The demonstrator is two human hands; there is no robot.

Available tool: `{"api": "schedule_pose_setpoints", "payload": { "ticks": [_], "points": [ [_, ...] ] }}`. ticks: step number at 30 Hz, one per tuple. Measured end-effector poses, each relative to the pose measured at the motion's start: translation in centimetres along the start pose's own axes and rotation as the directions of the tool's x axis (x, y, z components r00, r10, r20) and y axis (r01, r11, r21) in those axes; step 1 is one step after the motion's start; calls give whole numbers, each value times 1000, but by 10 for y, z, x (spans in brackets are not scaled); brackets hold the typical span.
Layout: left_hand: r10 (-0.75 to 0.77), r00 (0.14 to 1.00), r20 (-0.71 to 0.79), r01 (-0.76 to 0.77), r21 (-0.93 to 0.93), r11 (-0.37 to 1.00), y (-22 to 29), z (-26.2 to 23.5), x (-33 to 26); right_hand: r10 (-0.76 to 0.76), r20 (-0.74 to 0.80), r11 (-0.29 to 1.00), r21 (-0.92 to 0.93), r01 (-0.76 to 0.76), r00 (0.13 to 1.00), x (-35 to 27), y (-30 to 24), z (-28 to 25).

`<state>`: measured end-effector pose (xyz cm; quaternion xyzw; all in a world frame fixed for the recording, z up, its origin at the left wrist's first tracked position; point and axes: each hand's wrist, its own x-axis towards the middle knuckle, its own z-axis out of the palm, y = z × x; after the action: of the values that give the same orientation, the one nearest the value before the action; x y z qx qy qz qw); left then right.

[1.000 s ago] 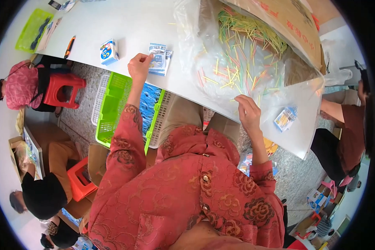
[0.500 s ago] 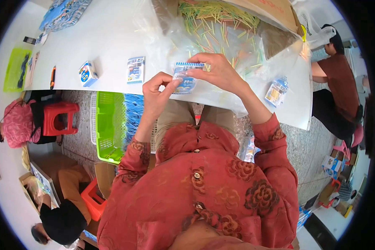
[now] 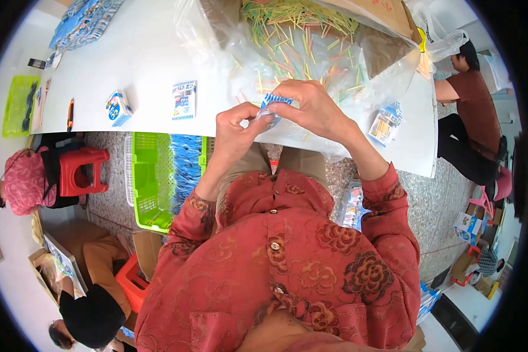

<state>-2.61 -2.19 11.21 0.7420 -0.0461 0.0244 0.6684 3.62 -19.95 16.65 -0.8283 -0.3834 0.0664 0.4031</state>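
A small blue-and-white packet (image 3: pixel 270 104) is pinched between both hands over the front edge of the white table (image 3: pixel 149 73). My left hand (image 3: pixel 239 127) grips its lower left side with thumb and fingers. My right hand (image 3: pixel 314 105) has its fingers closed on the top and right of it. The packet looks bent, and much of it is behind my fingers. Just beyond lie many thin coloured sticks (image 3: pixel 293 50) on clear plastic. A flat packet (image 3: pixel 184 100) and a small blue-and-white box (image 3: pixel 119 108) lie to the left; another packet (image 3: pixel 385 124) holding sticks lies at the right.
A cardboard box (image 3: pixel 387 20) stands at the back right. Below the table edge is a green basket (image 3: pixel 149 182) beside blue packets (image 3: pixel 186 167). An orange-black cutter (image 3: pixel 70 115) and green tray (image 3: pixel 19 105) lie at far left. Other people sit at both sides.
The packet was held flat with its face showing; now it is bent and mostly covered by my fingers. My left hand has moved right, closer to my right hand.
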Motion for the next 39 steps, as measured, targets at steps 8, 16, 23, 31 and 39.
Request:
{"api": "schedule_pose_setpoints", "payload": {
  "ticks": [8, 16, 23, 31, 39],
  "points": [
    [-27, 995, -94, 8, -198, 980, -5, 8, 0, -127, -390, 992, -44, 119, 912, -17, -20, -6],
    [38, 991, -128, -44, -44, 998, 1, 16, -2, -152, -230, 964, -249, 93, 961, -29, -23, 6],
    [203, 976, -79, -199, 54, 978, -9, 17, -1, -18, -242, 998, -56, 4, 970, -29, -28, 5],
    [216, 971, -98, -195, 190, 962, -8, 26, -5, -174, -205, 922, -377, 86, 963, -35, -19, 19],
    [260, 941, -218, -217, 200, 955, -11, 29, -9, -146, -278, 920, -391, 27, 950, -25, -22, 31]
  ]
}}
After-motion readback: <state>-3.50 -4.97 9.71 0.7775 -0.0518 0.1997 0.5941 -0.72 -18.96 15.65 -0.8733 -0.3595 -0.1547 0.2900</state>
